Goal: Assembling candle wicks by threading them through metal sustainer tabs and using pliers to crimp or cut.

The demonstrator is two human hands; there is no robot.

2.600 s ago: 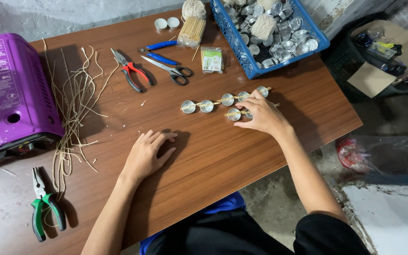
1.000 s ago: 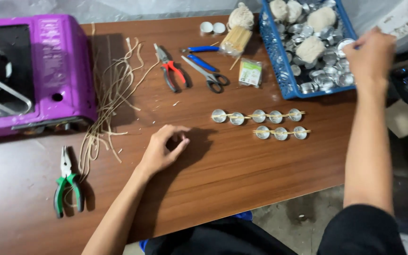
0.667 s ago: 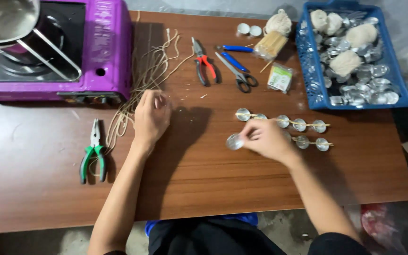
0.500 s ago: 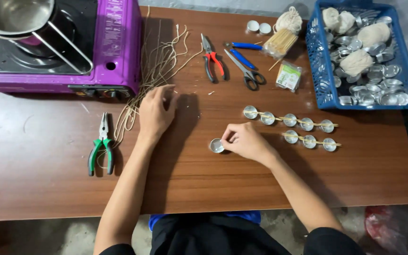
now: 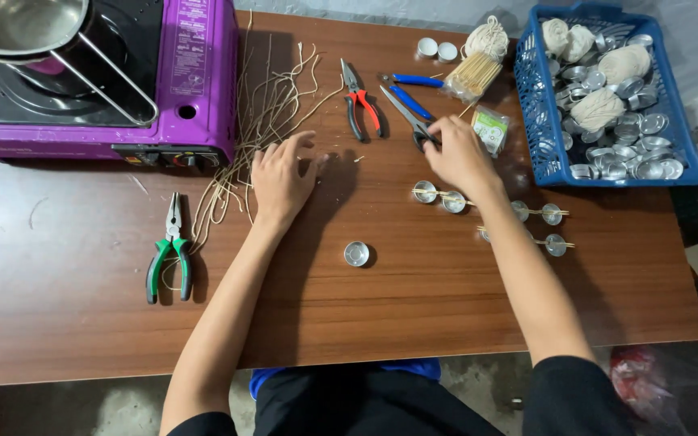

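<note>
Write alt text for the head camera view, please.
Right hand reaches onto the scissors while the left hand rests on loose strings on a wooden table; a lone metal cup sits nearer.

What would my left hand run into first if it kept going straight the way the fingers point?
Probably the loose tan strings: the left hand points up the table, fingertips at their edge. Past them lies bare table.
</note>
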